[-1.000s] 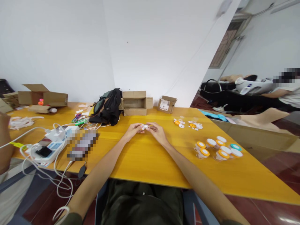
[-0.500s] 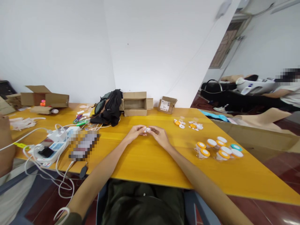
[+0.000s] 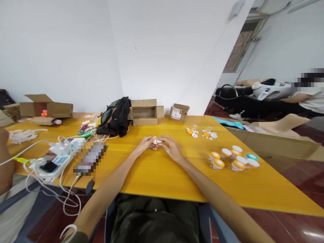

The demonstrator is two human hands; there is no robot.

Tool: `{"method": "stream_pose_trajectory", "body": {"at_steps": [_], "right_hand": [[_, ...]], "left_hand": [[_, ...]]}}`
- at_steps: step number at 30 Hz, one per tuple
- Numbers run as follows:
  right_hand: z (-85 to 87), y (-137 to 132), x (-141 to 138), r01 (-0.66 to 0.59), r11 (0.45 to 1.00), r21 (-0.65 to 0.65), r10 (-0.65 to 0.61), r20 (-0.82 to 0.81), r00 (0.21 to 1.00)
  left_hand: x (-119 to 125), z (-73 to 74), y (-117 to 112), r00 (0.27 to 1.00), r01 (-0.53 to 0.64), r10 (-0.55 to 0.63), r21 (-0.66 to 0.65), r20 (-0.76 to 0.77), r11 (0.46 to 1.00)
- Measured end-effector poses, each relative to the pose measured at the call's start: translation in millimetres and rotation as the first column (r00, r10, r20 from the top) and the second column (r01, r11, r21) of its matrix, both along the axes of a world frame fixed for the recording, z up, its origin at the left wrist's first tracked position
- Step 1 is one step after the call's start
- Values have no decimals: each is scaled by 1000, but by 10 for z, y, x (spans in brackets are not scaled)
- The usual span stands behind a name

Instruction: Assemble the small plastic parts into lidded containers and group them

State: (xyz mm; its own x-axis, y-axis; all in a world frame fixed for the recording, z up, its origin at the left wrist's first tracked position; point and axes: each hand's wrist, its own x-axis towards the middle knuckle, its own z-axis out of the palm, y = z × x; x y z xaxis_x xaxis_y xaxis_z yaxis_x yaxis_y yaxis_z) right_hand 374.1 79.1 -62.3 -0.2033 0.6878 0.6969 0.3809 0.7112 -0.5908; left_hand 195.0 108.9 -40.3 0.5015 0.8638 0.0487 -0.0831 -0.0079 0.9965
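Observation:
My left hand (image 3: 144, 144) and my right hand (image 3: 171, 147) meet over the middle of the yellow table (image 3: 162, 175). Between their pinched fingertips sits a small white and orange piece (image 3: 157, 141), too small to name. Both hands rest low on the tabletop, fingers curled round the piece. A cluster of small clear jars with orange, white and teal lids (image 3: 234, 158) stands to the right of my right hand. Loose orange and white lids and small parts (image 3: 201, 133) lie farther back on the right.
A black bag (image 3: 116, 116) and open cardboard boxes (image 3: 144, 111) stand at the table's back. A power strip with white cables (image 3: 52, 161) lies at the left, beside another person's arm (image 3: 5, 158). More boxes (image 3: 43, 106) are at the far left. Another person sits at the far right.
My hands have stayed together on the small piece, shifting slightly nearer to me. The view has tilted a little.

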Motion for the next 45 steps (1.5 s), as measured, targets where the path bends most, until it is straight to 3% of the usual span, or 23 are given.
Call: {"method": "stream_pose_trajectory", "body": {"at_steps": [5, 9, 13, 16, 20, 25, 29, 32, 39, 45], "right_hand": [[-1, 18, -1, -31, 1000, 6, 31, -34, 999], [1, 35, 0, -19, 984, -179, 5, -82, 997], [-5, 44, 10, -1, 933, -361, -56, -148, 987], [-14, 43, 6, -5, 909, -417, -63, -147, 987], [-17, 35, -16, 0, 937, -350, -46, -124, 991], [8, 11, 22, 16, 988, -154, -20, -28, 999], [31, -13, 62, 21, 999, -26, -19, 64, 998], [15, -5, 40, 41, 998, -45, -38, 65, 997], [-34, 29, -29, 104, 963, -248, -103, 14, 995], [39, -30, -12, 118, 987, -114, -113, 45, 993]], "left_hand": [[20, 2, -13, 999, -32, 32, 17, -32, 999], [43, -30, 5, 995, -62, 70, 111, -65, 992], [47, -57, 31, 993, -81, 95, 177, -73, 981], [47, -61, 39, 993, -97, 108, 190, -53, 977], [50, -45, 20, 995, -93, 99, 170, -25, 981], [48, -6, -12, 995, -93, 97, 111, -26, 989], [55, 2, -9, 993, -102, 106, 75, -48, 992], [64, -16, 0, 990, -118, 124, 82, -65, 990], [74, -60, 12, 989, -106, 122, 176, -84, 979], [77, -57, 5, 987, -89, 116, 219, -114, 972]]}}
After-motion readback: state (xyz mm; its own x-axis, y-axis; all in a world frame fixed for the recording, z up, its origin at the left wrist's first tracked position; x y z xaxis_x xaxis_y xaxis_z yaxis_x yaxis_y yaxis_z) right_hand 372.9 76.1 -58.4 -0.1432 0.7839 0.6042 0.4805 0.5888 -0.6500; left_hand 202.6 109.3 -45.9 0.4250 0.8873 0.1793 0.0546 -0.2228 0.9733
